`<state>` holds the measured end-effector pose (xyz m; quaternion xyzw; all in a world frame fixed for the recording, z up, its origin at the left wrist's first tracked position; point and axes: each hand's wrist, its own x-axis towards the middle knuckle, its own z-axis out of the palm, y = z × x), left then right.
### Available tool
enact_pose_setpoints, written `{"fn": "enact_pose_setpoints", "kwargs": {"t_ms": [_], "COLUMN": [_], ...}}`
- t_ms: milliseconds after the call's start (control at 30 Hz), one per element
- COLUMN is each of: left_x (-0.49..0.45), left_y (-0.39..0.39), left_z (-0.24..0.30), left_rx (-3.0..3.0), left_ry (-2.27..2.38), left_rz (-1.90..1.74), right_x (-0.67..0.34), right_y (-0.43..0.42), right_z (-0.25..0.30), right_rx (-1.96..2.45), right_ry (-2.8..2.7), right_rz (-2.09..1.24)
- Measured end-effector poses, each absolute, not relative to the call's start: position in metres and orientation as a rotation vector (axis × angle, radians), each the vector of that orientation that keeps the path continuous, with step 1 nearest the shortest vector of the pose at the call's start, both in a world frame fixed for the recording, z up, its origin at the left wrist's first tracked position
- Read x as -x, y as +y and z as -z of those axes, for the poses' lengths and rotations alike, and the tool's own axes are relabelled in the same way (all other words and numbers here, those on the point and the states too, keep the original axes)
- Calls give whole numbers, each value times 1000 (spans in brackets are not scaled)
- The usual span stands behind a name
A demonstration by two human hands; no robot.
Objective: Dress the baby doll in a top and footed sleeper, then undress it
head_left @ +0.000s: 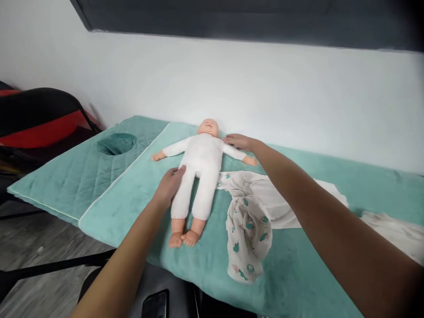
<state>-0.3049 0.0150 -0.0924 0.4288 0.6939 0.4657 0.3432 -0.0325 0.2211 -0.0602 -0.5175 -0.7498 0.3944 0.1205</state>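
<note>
A baby doll (204, 154) with a white cloth body lies on its back on a green massage-table cover (130, 187), arms spread and bare feet towards me. My left hand (170, 183) is at the doll's hip and thigh on the left, thumb against the white cloth, fingers loosely apart. By the shoulder on the right, my right hand (239, 141) hovers or rests with fingers stretched out; I cannot tell whether it touches. Both hands hold nothing visible. Beside the doll lies a crumpled white baby garment (248, 229) with green animal prints, and a plain white cloth (278, 203) lies behind it.
More white fabric (394, 229) lies at the right. The cover has a round hole (117, 143) at its left end. A black and red chair (39, 119) stands at left. A phone (155, 304) lies below the front edge. A white wall (165, 79) rises behind.
</note>
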Motion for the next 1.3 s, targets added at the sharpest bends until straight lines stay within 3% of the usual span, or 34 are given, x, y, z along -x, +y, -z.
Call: {"fn": "enact_pose_setpoints", "kwargs": {"t_ms": [100,233,333,400,633,800,933,1033,1200,1300], "left_x": [292,243,194,163,72,31,7,-2,5,20], "left_y": [2,-33,-52,-56,-63,-85,-107,-131,-159,-164], "left_z": [81,70,79,84,34,-17,-40,-47,-29,-5], "left_rx": [-1747,-2571,-2736,-2739,-2555,-2150,-2137,-2367,-2702,-2715], "left_ry": [2097,1567,1310,1342,1299,1294,1177,1039,910,970], "left_rz": [-1182,-727,-373,-333,-835,-1412,-1882,-1830,-1393,-1431], "right_x": [-30,-116,-151,-158,-157,-183,-194,-190,-172,-166], "right_y": [205,150,92,55,-41,-92,-115,-125,-137,-149], "right_z": [56,52,53,51,-27,-92,-93,-78,-55,-43], "right_rx": [1761,1955,1900,1798,1081,1042,924,845,663,597], "right_ry": [-2299,-2349,-2412,-2456,-2472,-2237,-2181,-2007,-1494,-1408], "right_rz": [-923,-868,-863,-867,-933,-905,-949,-1046,-1302,-1571]}}
